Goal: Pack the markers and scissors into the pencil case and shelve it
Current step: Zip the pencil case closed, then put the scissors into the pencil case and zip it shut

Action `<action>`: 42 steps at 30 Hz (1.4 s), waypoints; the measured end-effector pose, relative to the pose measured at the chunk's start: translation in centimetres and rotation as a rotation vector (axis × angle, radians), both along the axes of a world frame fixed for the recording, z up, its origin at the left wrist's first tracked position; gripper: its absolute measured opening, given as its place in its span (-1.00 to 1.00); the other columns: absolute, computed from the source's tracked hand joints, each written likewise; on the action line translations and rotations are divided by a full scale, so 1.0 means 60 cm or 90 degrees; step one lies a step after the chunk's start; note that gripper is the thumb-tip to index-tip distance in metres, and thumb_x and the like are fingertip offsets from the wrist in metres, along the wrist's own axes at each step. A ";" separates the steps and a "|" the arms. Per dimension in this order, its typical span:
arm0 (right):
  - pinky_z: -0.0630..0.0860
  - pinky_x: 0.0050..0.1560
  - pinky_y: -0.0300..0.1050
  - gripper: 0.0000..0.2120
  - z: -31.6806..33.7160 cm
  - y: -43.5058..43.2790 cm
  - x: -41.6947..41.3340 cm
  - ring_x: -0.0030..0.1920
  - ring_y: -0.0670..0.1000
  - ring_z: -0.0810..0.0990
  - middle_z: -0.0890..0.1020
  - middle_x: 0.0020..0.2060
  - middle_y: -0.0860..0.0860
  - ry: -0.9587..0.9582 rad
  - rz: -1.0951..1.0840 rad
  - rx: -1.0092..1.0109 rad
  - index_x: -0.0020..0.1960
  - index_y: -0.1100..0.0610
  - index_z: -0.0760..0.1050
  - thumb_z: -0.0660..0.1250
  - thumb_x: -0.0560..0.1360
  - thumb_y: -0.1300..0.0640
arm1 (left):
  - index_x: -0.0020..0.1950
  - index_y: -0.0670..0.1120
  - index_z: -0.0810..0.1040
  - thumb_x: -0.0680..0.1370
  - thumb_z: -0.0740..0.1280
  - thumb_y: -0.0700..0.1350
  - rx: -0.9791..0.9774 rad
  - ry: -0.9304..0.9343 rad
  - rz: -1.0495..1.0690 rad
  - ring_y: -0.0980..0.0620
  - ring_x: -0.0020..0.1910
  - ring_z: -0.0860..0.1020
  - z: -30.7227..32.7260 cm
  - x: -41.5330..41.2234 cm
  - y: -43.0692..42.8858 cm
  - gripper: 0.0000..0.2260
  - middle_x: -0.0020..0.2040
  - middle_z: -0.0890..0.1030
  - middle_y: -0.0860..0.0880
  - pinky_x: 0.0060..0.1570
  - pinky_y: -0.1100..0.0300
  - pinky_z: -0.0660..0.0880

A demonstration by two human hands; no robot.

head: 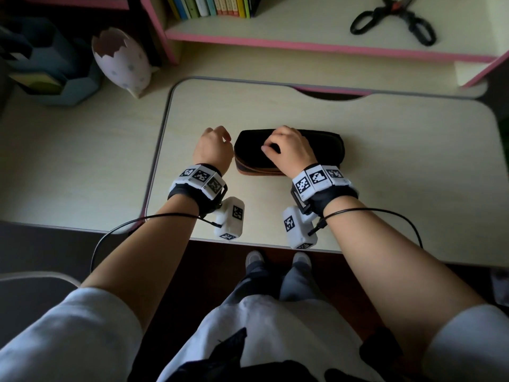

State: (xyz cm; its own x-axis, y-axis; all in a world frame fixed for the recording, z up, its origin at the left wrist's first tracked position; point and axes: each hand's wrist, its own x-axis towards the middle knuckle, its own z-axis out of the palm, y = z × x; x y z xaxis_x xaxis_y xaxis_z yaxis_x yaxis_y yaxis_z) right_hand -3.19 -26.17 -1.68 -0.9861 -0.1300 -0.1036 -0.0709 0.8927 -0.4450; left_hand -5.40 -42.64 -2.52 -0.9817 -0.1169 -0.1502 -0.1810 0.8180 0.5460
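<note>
Pale counter [385, 150], pink-edged shelf [316, 31] behind it. Black case [325, 150] lies flat mid-counter, long side across. Right hand [289, 150] rests on top of case, fingers curled, pinching at its upper surface. Left hand [213, 150] just beside case's left end, loosely curled, holding nothing visible. Black scissors [394, 19] on shelf, blades apart.

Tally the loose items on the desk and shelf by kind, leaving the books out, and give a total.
Pencil case: 1
Scissors: 1
Eggshell-shaped holder: 1
Blue desk organizer: 1
Markers: 0 in view
Total: 4
</note>
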 end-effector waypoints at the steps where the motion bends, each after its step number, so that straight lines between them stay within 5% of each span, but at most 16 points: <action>1: 0.42 0.17 0.00 -0.76 0.005 0.001 -0.003 0.18 0.13 0.49 0.56 0.12 0.12 -0.008 -0.007 -0.013 0.06 0.18 0.60 0.25 0.53 0.09 | 0.02 -0.19 0.55 0.44 0.13 -0.32 0.004 0.002 -0.005 -0.22 0.03 0.51 0.004 -0.003 0.001 -0.73 0.09 0.53 -0.24 -0.05 0.07 0.42; 13: 0.49 0.12 -0.09 -0.77 0.062 0.047 -0.035 0.07 0.13 0.58 0.65 0.06 0.12 -0.024 -0.105 -0.103 0.01 0.20 0.63 0.20 0.50 0.28 | -0.01 -0.18 0.58 0.43 0.16 -0.33 0.033 -0.004 -0.129 -0.17 0.05 0.51 0.053 -0.049 0.055 -0.74 0.06 0.58 -0.22 -0.13 0.24 0.30; 25: 0.51 0.14 -0.03 -0.74 0.095 0.183 -0.075 0.09 0.13 0.59 0.65 0.09 0.11 -0.034 -0.175 -0.098 0.03 0.22 0.62 0.17 0.52 0.28 | -0.02 -0.17 0.59 0.47 0.17 -0.30 0.052 0.017 -0.200 -0.18 -0.01 0.55 0.096 -0.114 0.197 -0.77 0.03 0.61 -0.19 -0.14 0.16 0.39; 42: 0.52 0.13 -0.02 -0.74 0.114 0.446 -0.269 0.11 0.17 0.59 0.65 0.08 0.17 0.015 -0.293 -0.080 0.08 0.24 0.60 0.18 0.51 0.28 | 0.07 -0.20 0.54 0.47 0.16 -0.30 0.062 0.026 -0.164 -0.14 0.05 0.52 0.119 -0.299 0.432 -0.76 0.09 0.57 -0.21 -0.07 0.20 0.37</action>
